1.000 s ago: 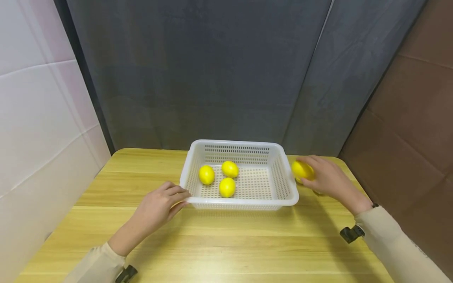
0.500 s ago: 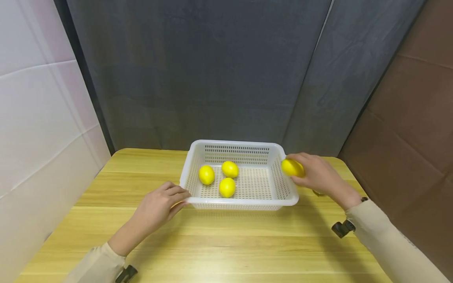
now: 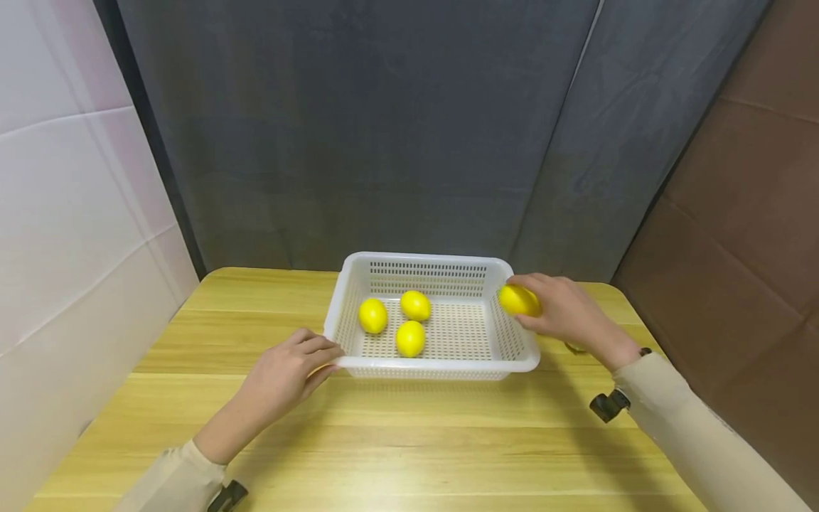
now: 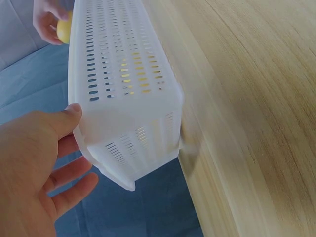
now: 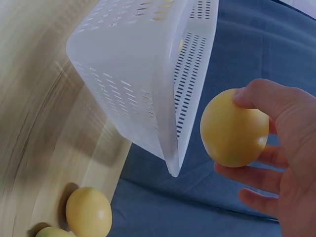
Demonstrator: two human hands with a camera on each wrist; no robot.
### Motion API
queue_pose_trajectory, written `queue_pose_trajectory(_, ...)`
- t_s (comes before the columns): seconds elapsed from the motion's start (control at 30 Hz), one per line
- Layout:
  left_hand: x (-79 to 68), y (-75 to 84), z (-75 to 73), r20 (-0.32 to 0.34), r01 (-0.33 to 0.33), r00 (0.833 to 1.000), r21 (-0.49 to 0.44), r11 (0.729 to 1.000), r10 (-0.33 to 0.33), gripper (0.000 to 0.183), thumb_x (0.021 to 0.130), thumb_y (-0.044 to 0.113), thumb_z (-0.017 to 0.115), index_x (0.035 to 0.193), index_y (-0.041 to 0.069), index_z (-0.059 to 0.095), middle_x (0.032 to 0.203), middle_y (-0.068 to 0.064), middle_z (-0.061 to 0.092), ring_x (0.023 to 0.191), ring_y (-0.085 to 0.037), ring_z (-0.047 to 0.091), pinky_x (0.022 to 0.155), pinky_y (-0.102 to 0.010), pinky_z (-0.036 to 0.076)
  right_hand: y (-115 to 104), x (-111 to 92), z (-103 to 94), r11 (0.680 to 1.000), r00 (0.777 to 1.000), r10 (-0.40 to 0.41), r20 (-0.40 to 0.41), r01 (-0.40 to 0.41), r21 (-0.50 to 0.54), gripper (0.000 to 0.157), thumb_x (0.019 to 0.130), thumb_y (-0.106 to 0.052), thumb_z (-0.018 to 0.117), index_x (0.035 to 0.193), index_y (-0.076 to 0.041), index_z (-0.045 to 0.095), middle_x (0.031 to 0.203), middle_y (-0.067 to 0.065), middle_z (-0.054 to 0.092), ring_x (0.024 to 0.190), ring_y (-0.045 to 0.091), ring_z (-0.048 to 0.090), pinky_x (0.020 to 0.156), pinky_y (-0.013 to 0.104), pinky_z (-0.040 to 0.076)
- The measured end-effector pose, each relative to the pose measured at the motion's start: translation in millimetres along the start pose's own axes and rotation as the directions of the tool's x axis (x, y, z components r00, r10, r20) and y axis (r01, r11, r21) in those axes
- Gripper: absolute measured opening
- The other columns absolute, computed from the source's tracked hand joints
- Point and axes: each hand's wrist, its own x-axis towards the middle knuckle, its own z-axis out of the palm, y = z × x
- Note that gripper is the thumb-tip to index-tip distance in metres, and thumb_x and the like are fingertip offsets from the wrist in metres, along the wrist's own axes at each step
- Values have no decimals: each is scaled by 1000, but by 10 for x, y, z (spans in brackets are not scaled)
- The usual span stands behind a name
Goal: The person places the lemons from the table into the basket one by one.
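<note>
A white perforated plastic basket [image 3: 390,364] stands on the wooden table, with three lemons inside: one lemon [image 3: 373,316] to the left, another lemon [image 3: 416,306] behind, a third lemon [image 3: 411,339] in front. At the basket's near left corner, my left hand [image 3: 294,366] pinches the rim, thumb on the outer side in the left wrist view. My right hand [image 3: 563,309] grips a fourth lemon [image 5: 234,128] between thumb and fingers, at the right rim and overlapping the basket's inside in the head view.
On the table right of the basket lie a lemon [image 5: 89,212] and a second yellow fruit [image 5: 53,232], cut off by the frame; my right hand mostly hides them in the head view. A grey curtain [image 3: 358,142] hangs behind the table [image 3: 397,448].
My right hand has carried its lemon leftward, from beside the basket to over its right rim. The left hand and the three lemons in the basket have stayed put.
</note>
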Motion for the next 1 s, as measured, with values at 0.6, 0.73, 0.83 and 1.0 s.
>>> queue_pose_trajectory(0.6,-13,-21,4,-10,-20,1000,-9,1000,20,46,95,48,48,104,15,78,100,2,76,87,-14,62,64,-27,59,-11,404,66,999,992,14,128,-18,31,55,86,-32,75,136,-18,56,120,6,69,89,20,62,82,40,54)
queue_pose_trajectory(0.73,-22,-27,28,-18,-20,1000,-11,1000,20,54,95,51,39,103,15,78,100,2,76,87,-14,62,63,-27,59,-18,506,82,999,986,17,165,-24,43,58,87,-32,74,139,-16,53,128,9,67,98,23,64,91,45,54)
queue_pose_trajectory(0.83,-22,-29,37,-22,-19,1000,-12,1000,19,60,96,52,32,103,15,78,99,2,76,87,-14,62,63,-27,59,-25,583,99,998,984,13,178,-23,54,58,88,-32,74,139,-15,53,131,9,66,101,24,64,94,45,54)
queue_pose_trajectory(1.0,-14,-28,32,-17,-19,1000,-10,1000,19,58,96,52,34,103,14,78,100,2,76,87,-15,62,64,-28,59,-45,690,122,995,979,13,206,-33,94,56,88,-27,72,139,-14,54,132,9,65,106,25,63,97,45,53)
